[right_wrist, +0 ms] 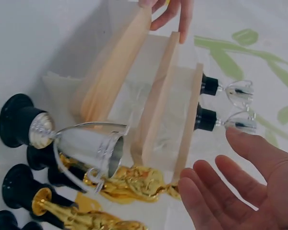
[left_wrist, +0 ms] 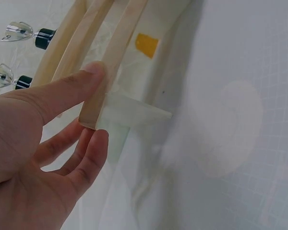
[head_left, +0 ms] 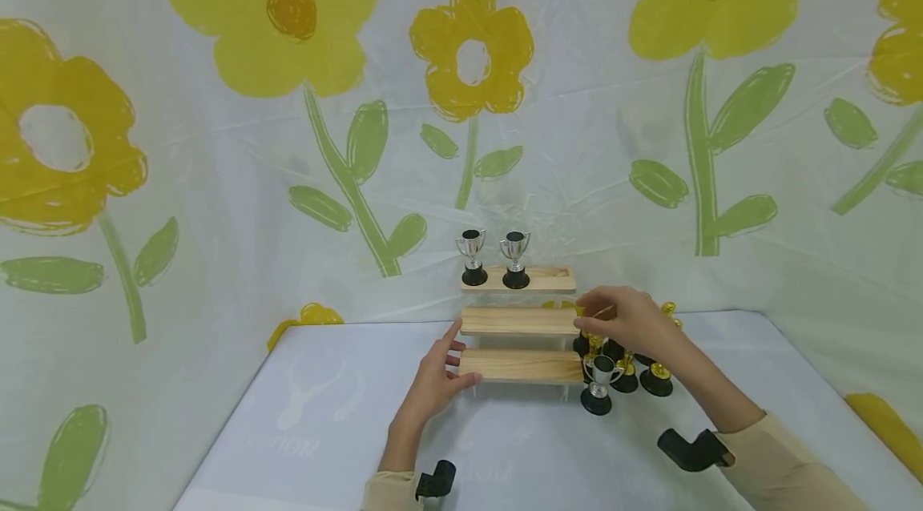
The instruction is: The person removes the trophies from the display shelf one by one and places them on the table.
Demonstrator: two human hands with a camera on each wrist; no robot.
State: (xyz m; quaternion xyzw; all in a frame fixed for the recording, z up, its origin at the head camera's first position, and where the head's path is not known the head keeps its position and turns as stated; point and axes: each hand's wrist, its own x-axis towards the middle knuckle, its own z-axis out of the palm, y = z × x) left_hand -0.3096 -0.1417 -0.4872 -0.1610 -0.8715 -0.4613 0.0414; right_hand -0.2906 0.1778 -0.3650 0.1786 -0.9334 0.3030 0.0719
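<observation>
A three-tier wooden display shelf with pale boards stands on the table. My left hand holds its left end; in the left wrist view the thumb lies on the lowest board and fingers curl under its end. Two silver trophy cups with black bases, one at left and one at centre, stand on the top board. My right hand hovers by the shelf's right end, fingers loosely bent, holding nothing in the right wrist view. Below it, another silver trophy cup stands on the table at the shelf's front right.
Several gold trophies with black bases crowd the table right of the shelf, partly hidden behind my right hand and the silver cup. A white flower-print cloth hangs behind the white table.
</observation>
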